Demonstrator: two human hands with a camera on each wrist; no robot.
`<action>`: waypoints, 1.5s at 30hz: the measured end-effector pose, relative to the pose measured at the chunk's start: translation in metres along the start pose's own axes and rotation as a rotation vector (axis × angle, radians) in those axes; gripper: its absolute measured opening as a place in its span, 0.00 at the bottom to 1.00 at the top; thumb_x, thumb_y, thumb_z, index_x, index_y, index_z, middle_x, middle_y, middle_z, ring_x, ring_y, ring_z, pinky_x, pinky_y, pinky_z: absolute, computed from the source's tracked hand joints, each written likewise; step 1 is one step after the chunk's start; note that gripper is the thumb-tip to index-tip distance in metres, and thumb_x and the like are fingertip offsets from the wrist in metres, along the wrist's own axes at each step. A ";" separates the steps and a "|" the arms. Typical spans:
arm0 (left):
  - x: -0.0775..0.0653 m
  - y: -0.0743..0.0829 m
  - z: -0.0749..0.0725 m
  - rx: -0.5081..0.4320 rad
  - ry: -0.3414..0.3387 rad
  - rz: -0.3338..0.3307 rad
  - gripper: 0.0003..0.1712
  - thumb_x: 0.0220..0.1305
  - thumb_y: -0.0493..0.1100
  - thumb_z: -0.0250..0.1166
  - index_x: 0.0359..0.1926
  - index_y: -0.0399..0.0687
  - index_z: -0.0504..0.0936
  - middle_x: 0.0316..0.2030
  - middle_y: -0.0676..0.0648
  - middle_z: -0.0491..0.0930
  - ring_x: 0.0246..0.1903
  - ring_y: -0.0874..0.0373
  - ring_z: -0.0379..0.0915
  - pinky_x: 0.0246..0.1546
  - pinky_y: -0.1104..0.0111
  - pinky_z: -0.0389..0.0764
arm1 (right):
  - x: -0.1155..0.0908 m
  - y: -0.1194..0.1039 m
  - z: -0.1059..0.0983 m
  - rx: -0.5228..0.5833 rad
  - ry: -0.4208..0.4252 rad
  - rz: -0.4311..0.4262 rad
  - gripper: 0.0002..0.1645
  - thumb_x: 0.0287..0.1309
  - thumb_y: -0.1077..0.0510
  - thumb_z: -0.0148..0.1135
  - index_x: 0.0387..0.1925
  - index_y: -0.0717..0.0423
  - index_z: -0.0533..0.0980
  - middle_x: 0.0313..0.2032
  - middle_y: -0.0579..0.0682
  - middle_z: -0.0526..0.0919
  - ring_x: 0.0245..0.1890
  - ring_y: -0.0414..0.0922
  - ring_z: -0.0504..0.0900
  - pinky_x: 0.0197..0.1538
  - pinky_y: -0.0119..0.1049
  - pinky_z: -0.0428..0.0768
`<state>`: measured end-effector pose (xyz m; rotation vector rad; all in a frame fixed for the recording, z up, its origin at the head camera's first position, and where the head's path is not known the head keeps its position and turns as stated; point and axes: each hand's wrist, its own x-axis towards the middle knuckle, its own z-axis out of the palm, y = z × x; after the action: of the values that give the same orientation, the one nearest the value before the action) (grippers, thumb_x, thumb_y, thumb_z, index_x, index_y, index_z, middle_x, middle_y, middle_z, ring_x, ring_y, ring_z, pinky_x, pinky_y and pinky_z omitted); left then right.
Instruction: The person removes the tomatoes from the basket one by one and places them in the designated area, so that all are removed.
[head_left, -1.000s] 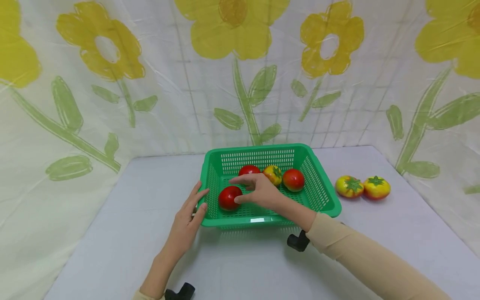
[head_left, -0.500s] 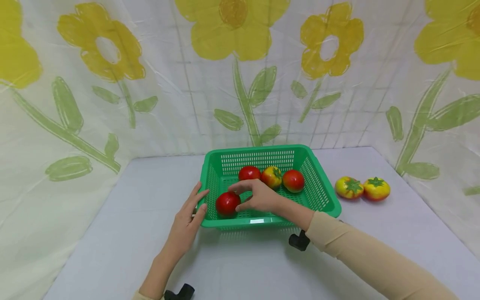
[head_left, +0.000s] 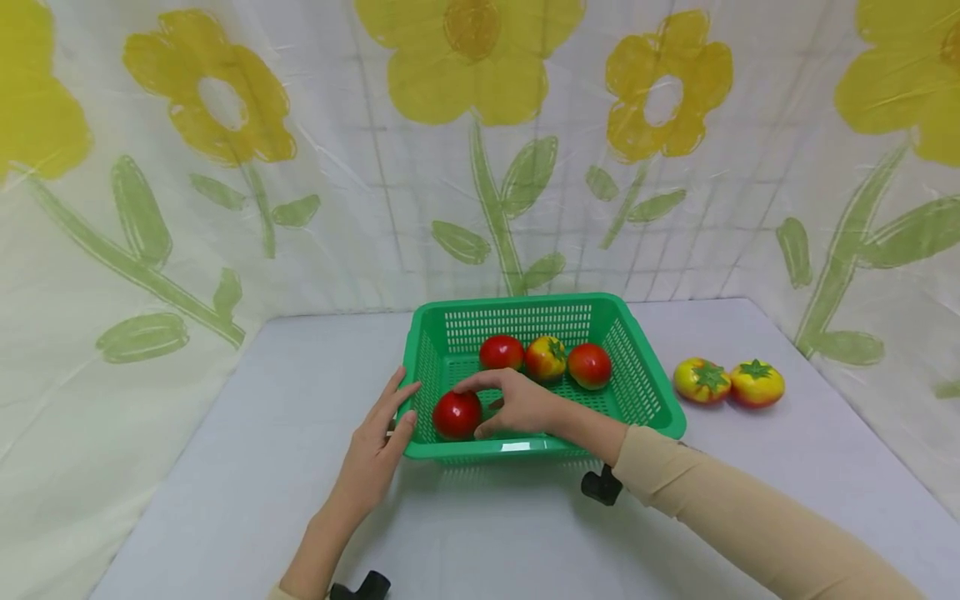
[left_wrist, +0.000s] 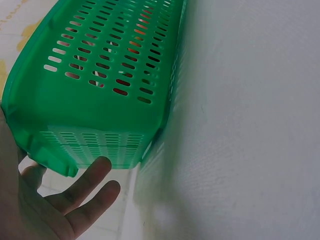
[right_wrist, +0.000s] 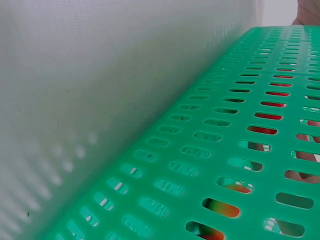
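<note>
On white surface (head_left: 510, 533), before flower-printed backdrop (head_left: 337, 233): green basket (head_left: 450, 451). At left rim, left hand (head_left: 373, 437) with fingers spread. Inside, arched right hand (head_left: 525, 404) in a pinching grip on red fruit (head_left: 454, 417), near-left corner. Compared with one second ago: shifted, fruit included, toward front wall.

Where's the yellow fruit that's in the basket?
In the head view, the yellow fruit sits toward the far side of the green basket, with one red fruit to its left and another to its right.
</note>
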<state>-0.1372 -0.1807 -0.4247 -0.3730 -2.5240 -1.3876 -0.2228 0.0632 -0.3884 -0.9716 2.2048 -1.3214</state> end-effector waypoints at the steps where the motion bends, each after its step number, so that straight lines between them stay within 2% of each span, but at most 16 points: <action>1: 0.000 0.000 0.000 0.000 0.000 0.000 0.26 0.77 0.54 0.49 0.71 0.58 0.67 0.75 0.60 0.50 0.55 0.59 0.69 0.44 0.60 0.79 | 0.000 0.001 0.000 -0.001 -0.006 -0.008 0.33 0.52 0.69 0.72 0.61 0.57 0.76 0.59 0.49 0.78 0.60 0.48 0.71 0.56 0.50 0.75; 8: 0.000 0.000 0.000 0.002 0.007 0.006 0.26 0.77 0.54 0.50 0.71 0.58 0.68 0.75 0.60 0.50 0.52 0.58 0.72 0.43 0.60 0.79 | 0.001 0.001 0.001 -0.036 -0.070 -0.037 0.35 0.51 0.70 0.71 0.62 0.56 0.74 0.61 0.46 0.76 0.61 0.44 0.70 0.57 0.49 0.74; 14: 0.000 -0.002 0.000 0.007 0.006 0.021 0.26 0.77 0.54 0.49 0.71 0.57 0.67 0.75 0.60 0.50 0.49 0.59 0.73 0.42 0.59 0.78 | 0.001 0.001 0.001 -0.037 -0.093 -0.037 0.36 0.52 0.72 0.68 0.64 0.58 0.72 0.61 0.47 0.76 0.61 0.46 0.70 0.57 0.50 0.74; 20: -0.001 -0.002 0.000 -0.001 0.003 0.007 0.26 0.77 0.54 0.49 0.71 0.58 0.67 0.75 0.60 0.50 0.52 0.58 0.72 0.43 0.59 0.78 | 0.001 0.000 0.002 -0.055 -0.106 -0.036 0.35 0.53 0.72 0.67 0.65 0.60 0.71 0.60 0.48 0.76 0.60 0.46 0.71 0.59 0.52 0.72; 24: -0.001 -0.002 0.000 0.000 0.008 0.010 0.25 0.77 0.54 0.49 0.71 0.58 0.67 0.75 0.61 0.50 0.46 0.55 0.75 0.39 0.62 0.79 | 0.001 0.000 0.001 -0.061 -0.133 -0.017 0.37 0.55 0.71 0.66 0.67 0.56 0.70 0.62 0.48 0.74 0.62 0.46 0.69 0.60 0.52 0.71; 27: 0.000 -0.002 0.000 -0.001 0.007 0.012 0.26 0.77 0.54 0.49 0.71 0.58 0.67 0.75 0.61 0.50 0.44 0.53 0.76 0.37 0.63 0.79 | 0.001 0.001 0.001 -0.040 -0.154 -0.015 0.38 0.55 0.72 0.65 0.68 0.58 0.68 0.64 0.49 0.73 0.63 0.47 0.69 0.60 0.51 0.72; 33: 0.000 -0.002 0.000 0.002 0.008 0.014 0.26 0.77 0.54 0.49 0.71 0.58 0.67 0.75 0.60 0.50 0.46 0.56 0.75 0.39 0.63 0.79 | -0.001 0.000 0.003 -0.051 -0.140 -0.004 0.36 0.56 0.72 0.65 0.67 0.58 0.69 0.62 0.49 0.70 0.61 0.49 0.70 0.58 0.46 0.74; 37: 0.000 -0.001 0.000 0.006 0.013 0.013 0.26 0.77 0.54 0.49 0.71 0.57 0.67 0.75 0.60 0.50 0.51 0.59 0.72 0.41 0.62 0.80 | -0.001 -0.002 0.005 -0.102 -0.122 0.018 0.32 0.61 0.62 0.67 0.66 0.56 0.71 0.59 0.48 0.70 0.58 0.47 0.70 0.57 0.41 0.75; 40: 0.000 -0.001 0.000 0.005 0.012 0.011 0.26 0.77 0.54 0.50 0.71 0.58 0.67 0.75 0.61 0.50 0.52 0.59 0.72 0.42 0.63 0.80 | -0.001 -0.002 0.005 -0.100 -0.101 0.046 0.31 0.61 0.56 0.68 0.65 0.54 0.72 0.58 0.46 0.72 0.57 0.48 0.72 0.56 0.38 0.75; 45: 0.000 -0.003 0.001 0.006 0.006 0.021 0.25 0.77 0.52 0.50 0.71 0.57 0.67 0.75 0.60 0.50 0.48 0.57 0.74 0.40 0.63 0.80 | 0.000 0.001 0.006 -0.067 -0.075 0.035 0.29 0.59 0.59 0.70 0.61 0.58 0.73 0.56 0.48 0.77 0.56 0.51 0.74 0.54 0.38 0.77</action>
<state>-0.1382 -0.1816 -0.4274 -0.3934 -2.5116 -1.3711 -0.2195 0.0603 -0.3918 -0.9855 2.2118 -1.1827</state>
